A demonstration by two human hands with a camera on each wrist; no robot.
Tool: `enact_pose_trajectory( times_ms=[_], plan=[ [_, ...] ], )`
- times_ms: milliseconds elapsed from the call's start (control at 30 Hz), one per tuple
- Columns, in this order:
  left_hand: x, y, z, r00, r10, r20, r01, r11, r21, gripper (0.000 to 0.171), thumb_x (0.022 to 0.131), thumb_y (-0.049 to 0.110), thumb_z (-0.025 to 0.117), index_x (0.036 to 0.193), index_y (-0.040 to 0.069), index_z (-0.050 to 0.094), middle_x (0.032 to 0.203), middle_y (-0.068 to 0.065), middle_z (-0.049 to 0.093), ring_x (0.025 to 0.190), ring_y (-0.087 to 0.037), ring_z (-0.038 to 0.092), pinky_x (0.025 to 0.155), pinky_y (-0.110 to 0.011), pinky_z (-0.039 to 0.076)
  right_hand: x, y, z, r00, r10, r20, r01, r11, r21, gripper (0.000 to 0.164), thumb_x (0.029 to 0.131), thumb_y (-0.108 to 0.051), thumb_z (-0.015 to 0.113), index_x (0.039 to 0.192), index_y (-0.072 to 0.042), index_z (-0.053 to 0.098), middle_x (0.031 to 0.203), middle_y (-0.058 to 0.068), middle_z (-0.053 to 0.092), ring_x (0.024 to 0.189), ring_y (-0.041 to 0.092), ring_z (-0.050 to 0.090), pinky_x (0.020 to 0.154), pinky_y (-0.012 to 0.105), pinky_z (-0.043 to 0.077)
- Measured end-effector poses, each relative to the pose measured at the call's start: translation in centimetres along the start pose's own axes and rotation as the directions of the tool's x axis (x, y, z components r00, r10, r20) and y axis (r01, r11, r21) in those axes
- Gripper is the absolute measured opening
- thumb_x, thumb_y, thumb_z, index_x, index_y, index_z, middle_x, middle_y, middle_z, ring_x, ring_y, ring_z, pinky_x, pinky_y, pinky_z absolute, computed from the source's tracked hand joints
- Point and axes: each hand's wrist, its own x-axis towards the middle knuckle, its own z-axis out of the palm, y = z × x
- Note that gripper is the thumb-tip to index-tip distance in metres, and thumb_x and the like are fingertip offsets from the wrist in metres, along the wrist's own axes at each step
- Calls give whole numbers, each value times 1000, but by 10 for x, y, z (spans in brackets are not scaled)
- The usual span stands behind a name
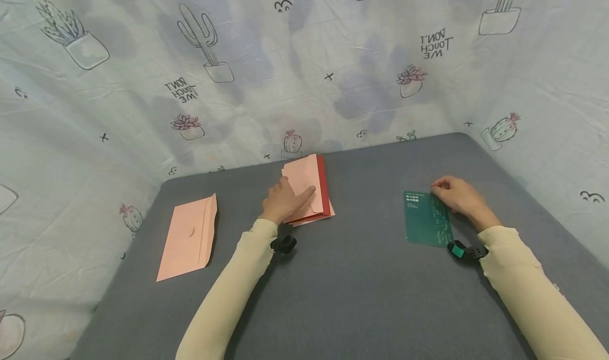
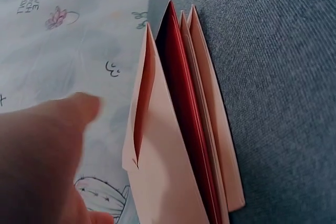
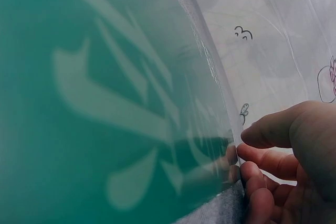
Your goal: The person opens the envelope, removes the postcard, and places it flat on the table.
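Note:
A stack of pink and red envelopes (image 1: 311,183) lies at the far middle of the grey table (image 1: 352,296). My left hand (image 1: 285,199) rests on the top pink envelope with its index finger stretched out across it. In the left wrist view the stack (image 2: 181,145) fans out and the top envelope gapes a little beside my blurred hand (image 2: 47,156). A green card (image 1: 425,218) with pale lettering lies to the right. My right hand (image 1: 454,193) pinches its far right corner. Up close, the card (image 2: 105,103) sits in a clear sleeve, with my fingertips (image 3: 262,153) at its edge.
A single pink envelope (image 1: 187,238) lies flat at the left of the table. A pale cloth with cactus prints (image 1: 304,74) walls the table at the back and both sides. Dark wrist straps (image 1: 284,243) sit on both cream sleeves.

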Motion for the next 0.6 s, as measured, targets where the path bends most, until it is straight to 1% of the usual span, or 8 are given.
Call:
enact_pose_trajectory(
  times_ms=[100, 200, 300, 467, 600],
  plan=[
    [1, 2, 2, 1000, -1, 13, 1, 999, 42, 100, 89, 70, 55, 156, 3, 24, 149, -24, 44, 139, -41, 40, 108, -62, 40, 0, 0, 0, 1000, -1, 3, 1, 1000, -3, 50, 107, -36, 42, 136, 3, 52, 129, 32, 56, 97, 34, 63, 63, 30, 51],
    [2, 4, 4, 1000, -1, 11, 0, 997, 74, 95, 89, 65, 58, 154, 3, 25, 145, -25, 45, 136, -41, 41, 106, -61, 41, 0, 0, 0, 1000, -4, 5, 4, 1000, -9, 49, 107, -36, 42, 136, 3, 52, 129, 31, 57, 94, 31, 64, 62, 30, 50],
    [2, 5, 5, 1000, -8, 3, 8, 995, 101, 95, 89, 63, 60, 154, 2, 27, 144, -26, 47, 133, -41, 42, 105, -60, 43, 0, 0, 0, 1000, -7, 3, 7, 1000, -17, 49, 107, -36, 42, 136, 2, 53, 128, 31, 57, 92, 30, 64, 62, 29, 49],
    [3, 10, 6, 1000, -14, 5, 13, 990, 140, 101, 88, 64, 63, 156, 2, 21, 144, -28, 46, 133, -43, 41, 103, -58, 45, -1, -1, 0, 1000, 0, -4, 0, 1000, -17, 49, 107, -35, 42, 136, 2, 53, 128, 30, 57, 95, 33, 64, 63, 29, 50],
    [6, 9, 3, 1000, -25, 12, 23, 993, 118, 112, 85, 66, 67, 159, 3, 12, 148, -28, 41, 135, -45, 42, 104, -58, 45, 0, -2, 1, 1000, 6, -7, -6, 1000, -22, 49, 107, -36, 42, 135, 2, 53, 126, 29, 57, 93, 31, 64, 62, 29, 49]
  ],
)
